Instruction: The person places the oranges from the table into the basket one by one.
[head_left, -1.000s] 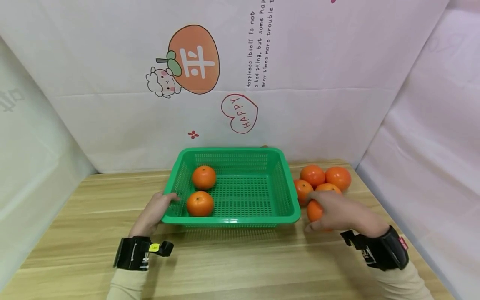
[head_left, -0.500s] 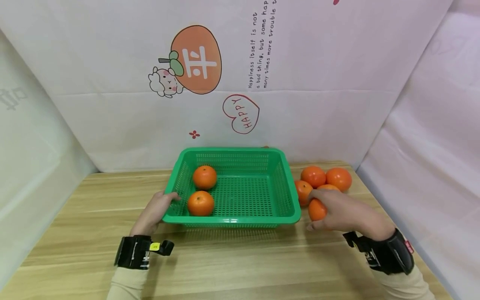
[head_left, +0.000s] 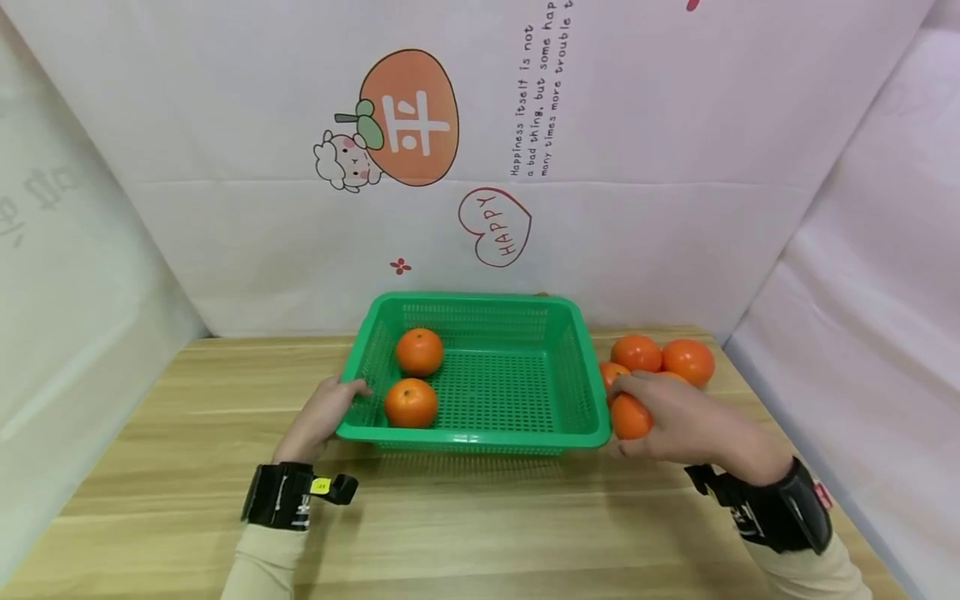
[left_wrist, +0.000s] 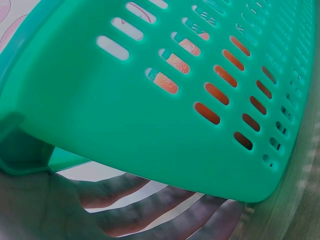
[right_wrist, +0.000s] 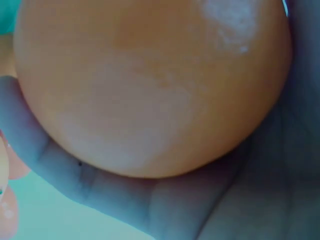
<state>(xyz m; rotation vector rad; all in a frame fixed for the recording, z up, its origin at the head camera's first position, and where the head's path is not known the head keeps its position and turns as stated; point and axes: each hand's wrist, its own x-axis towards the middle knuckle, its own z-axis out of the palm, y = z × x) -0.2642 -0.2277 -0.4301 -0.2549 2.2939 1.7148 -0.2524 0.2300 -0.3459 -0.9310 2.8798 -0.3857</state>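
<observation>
In the head view, a green plastic basket (head_left: 480, 439) sits on the table with two oranges, one (head_left: 419, 352) behind the other (head_left: 411, 403), along its left side. My left hand (head_left: 322, 412) grips the basket's left rim, thumb over the edge; the left wrist view shows its fingers (left_wrist: 145, 210) outside the slotted wall. To the right of the basket, my right hand (head_left: 686, 421) holds an orange (head_left: 631, 416) close beside the rim. The right wrist view has that orange (right_wrist: 150, 90) large against the palm, with a finger curled around it.
Several more oranges are grouped right of the basket, including one (head_left: 637, 353) and another (head_left: 688, 362) at the back; others are partly hidden by my right hand. A white printed cloth (head_left: 300, 250) hangs behind the wooden table (head_left: 480, 533).
My right hand, holding the orange, has shifted slightly left toward the basket's rim. The head view has turned a little left. My left hand keeps its grip on the basket.
</observation>
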